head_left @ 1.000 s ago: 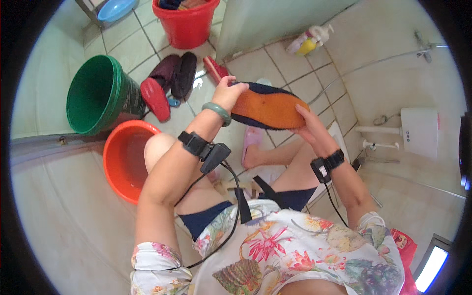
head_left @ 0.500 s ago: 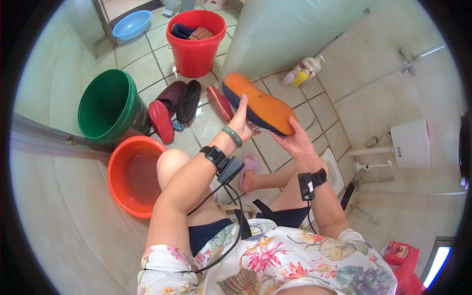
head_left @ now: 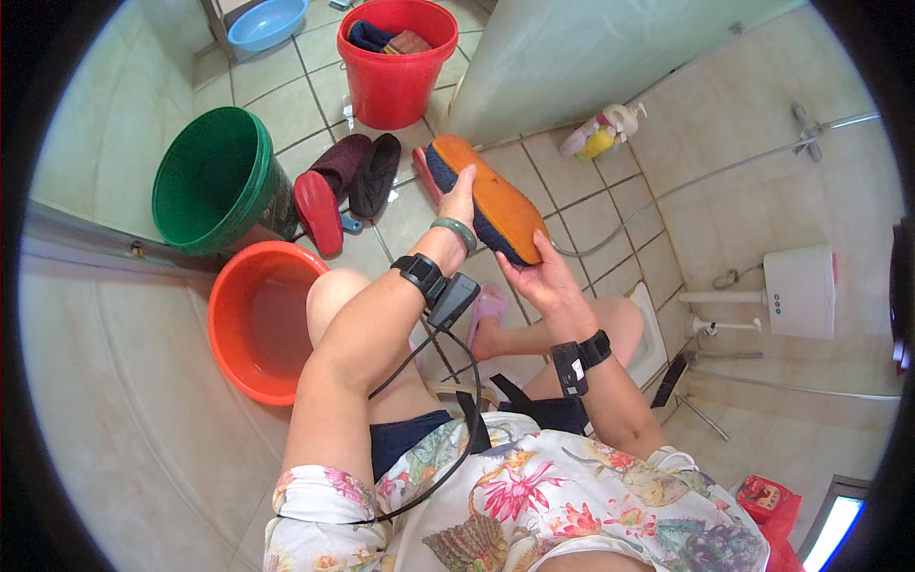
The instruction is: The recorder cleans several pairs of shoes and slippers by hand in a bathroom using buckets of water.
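Between my hands is a slipper (head_left: 500,198) with an orange sole and a dark blue knitted side, its sole facing up and tilted. My left hand (head_left: 456,202) grips its left side around the middle, thumb on the sole. At the lower right end, my right hand (head_left: 545,281) holds the slipper with the thumb on the sole's edge. Partly hidden behind it, a red slipper (head_left: 424,173) lies on the tiles. Further left are a maroon slipper (head_left: 340,160), a black slipper (head_left: 375,179) and a red-soled one (head_left: 317,214).
An orange basin (head_left: 229,324) with cloudy water stands at my left, below a green bucket (head_left: 181,219). Beyond are a red bucket (head_left: 389,91) holding slippers or cloth and a blue basin (head_left: 268,24). Pump bottles (head_left: 604,132) stand by the right wall, near a shower hose (head_left: 701,172).
The slipper has tipped more steeply, its lower end moving left with my right hand. Both hands keep their hold. The view has shifted a little.
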A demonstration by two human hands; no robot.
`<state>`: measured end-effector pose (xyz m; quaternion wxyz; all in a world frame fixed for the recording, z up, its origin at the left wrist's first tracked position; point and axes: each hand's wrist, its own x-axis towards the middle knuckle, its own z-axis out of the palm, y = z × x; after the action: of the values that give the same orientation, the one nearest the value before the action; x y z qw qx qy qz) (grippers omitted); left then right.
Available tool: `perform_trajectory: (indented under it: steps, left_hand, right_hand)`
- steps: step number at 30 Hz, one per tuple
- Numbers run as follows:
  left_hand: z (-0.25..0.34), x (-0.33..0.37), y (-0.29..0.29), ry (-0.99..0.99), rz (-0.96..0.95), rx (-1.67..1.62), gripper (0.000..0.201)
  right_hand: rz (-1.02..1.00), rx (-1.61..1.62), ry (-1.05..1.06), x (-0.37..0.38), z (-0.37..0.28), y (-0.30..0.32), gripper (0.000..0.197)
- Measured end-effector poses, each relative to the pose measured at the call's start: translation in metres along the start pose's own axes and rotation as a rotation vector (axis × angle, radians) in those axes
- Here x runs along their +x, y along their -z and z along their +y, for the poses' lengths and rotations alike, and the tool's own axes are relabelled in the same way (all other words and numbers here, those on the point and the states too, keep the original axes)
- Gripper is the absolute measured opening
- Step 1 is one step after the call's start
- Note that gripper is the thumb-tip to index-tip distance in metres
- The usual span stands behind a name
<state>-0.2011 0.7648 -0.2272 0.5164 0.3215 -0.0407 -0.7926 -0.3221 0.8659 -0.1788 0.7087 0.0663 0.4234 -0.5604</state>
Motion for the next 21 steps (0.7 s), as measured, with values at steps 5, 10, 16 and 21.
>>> perform_trajectory:
  steps: [5, 10, 16, 21]
  left_hand:
    - [-0.001, 0.011, 0.009, 0.072, -0.041, 0.080, 0.048]
    - [0.000, 0.008, 0.003, 0.063, -0.041, 0.129, 0.051]
    - [0.000, -0.012, -0.010, 0.077, -0.344, -0.048, 0.055]
    - [-0.006, -0.028, -0.012, 0.231, -0.322, -0.073, 0.046]
  right_hand:
    - [0.008, 0.016, -0.008, -0.003, 0.008, 0.005, 0.037]
    - [-0.049, -0.053, 0.026, -0.006, 0.009, 0.008, 0.038]
    - [-0.164, -0.232, 0.229, -0.001, -0.015, 0.002, 0.041]
    - [-0.210, -0.293, 0.290, 0.005, -0.002, 0.002, 0.043]
